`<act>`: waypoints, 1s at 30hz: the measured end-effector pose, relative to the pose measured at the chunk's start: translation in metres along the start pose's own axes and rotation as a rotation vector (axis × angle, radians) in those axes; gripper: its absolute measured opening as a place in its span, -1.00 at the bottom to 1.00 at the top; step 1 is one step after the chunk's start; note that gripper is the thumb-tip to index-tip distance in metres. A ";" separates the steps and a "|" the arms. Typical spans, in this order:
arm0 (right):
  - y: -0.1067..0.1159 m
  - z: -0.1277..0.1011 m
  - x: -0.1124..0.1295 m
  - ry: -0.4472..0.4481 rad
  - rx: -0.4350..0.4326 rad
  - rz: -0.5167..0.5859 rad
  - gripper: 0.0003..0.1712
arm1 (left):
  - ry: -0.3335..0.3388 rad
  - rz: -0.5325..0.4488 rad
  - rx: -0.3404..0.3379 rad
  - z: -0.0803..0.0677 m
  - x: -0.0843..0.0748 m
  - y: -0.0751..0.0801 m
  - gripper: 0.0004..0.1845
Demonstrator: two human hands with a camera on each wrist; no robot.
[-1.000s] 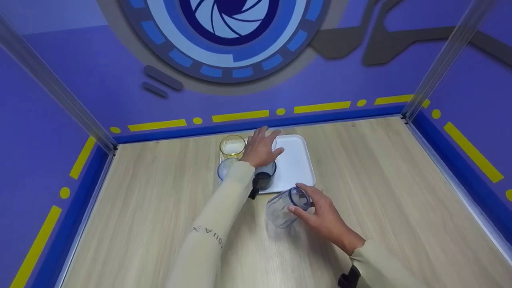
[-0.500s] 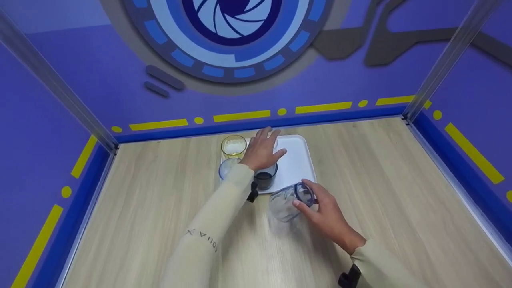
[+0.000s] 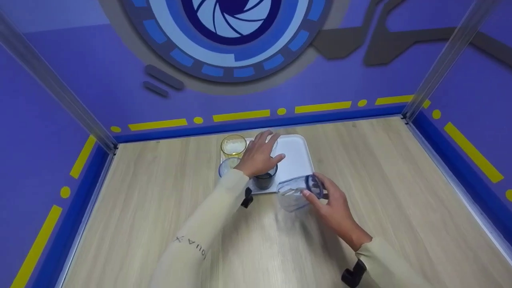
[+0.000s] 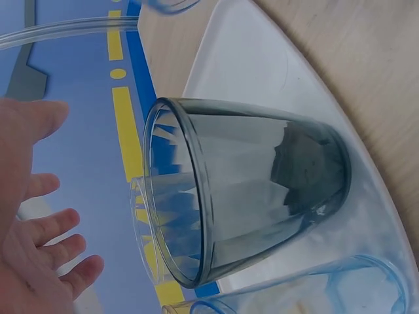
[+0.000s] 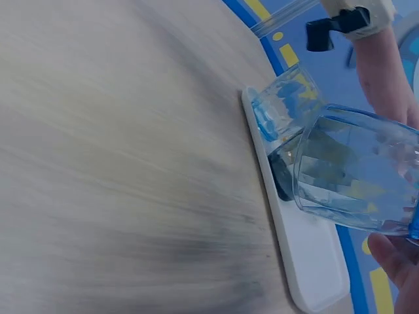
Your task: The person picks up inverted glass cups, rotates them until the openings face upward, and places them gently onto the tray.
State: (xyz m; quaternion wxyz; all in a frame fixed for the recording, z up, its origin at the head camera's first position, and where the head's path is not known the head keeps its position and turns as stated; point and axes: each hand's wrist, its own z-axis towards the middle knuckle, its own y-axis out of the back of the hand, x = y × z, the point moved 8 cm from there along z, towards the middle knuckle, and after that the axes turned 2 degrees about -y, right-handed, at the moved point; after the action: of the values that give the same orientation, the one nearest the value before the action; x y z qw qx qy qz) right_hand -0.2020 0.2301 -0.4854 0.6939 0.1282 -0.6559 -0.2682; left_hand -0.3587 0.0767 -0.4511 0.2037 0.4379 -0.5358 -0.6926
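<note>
My right hand [image 3: 338, 208] grips a clear, bluish drinking glass [image 3: 294, 194] by its darker blue end, thumb on the near side. Tipped nearly sideways, the glass overlaps the front right corner of a white tray [image 3: 298, 160] in the head view. My left hand [image 3: 262, 154] hovers over the tray with fingers spread, holding nothing. Just below it stands a dark grey glass [image 4: 262, 190], upright and apart from the fingers in the left wrist view. A clear glass [image 3: 274, 147] behind is mostly hidden by the left hand. A light blue glass [image 5: 285, 101] stands at the tray's left.
A yellow glass [image 3: 233, 146] sits at the tray's back left corner. The wooden table [image 3: 160, 200] runs back to a blue-purple panel [image 3: 208, 102], with similar panels along both sides. Each sleeve carries a black wrist mount [image 3: 354, 274].
My right hand has carried the bluish glass rightward and slightly away from me, tipping it closer to level. My left hand has drawn back slightly over the tray. The glasses on the tray stay put.
</note>
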 end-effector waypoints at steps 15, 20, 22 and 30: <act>0.010 0.008 -0.001 -0.042 -0.017 0.057 -0.21 | -0.059 0.007 -0.027 -0.019 -0.004 0.003 -0.34; 0.012 0.010 -0.003 -0.071 -0.012 0.080 -0.17 | -0.079 -0.006 -0.032 -0.023 -0.007 0.003 -0.37; 0.013 0.011 -0.003 -0.081 -0.015 0.093 -0.16 | -0.095 -0.015 -0.039 -0.025 -0.009 0.003 -0.38; 0.017 0.013 -0.007 -0.124 -0.019 0.158 -0.18 | -0.164 -0.087 -0.043 -0.030 -0.013 0.000 -0.40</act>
State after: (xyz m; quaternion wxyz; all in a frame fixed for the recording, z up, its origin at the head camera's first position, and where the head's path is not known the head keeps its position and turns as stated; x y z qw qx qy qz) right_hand -0.2108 0.2504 -0.4813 0.6722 0.0527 -0.7029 -0.2265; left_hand -0.3269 0.0698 -0.4469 0.1384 0.3979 -0.5162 -0.7457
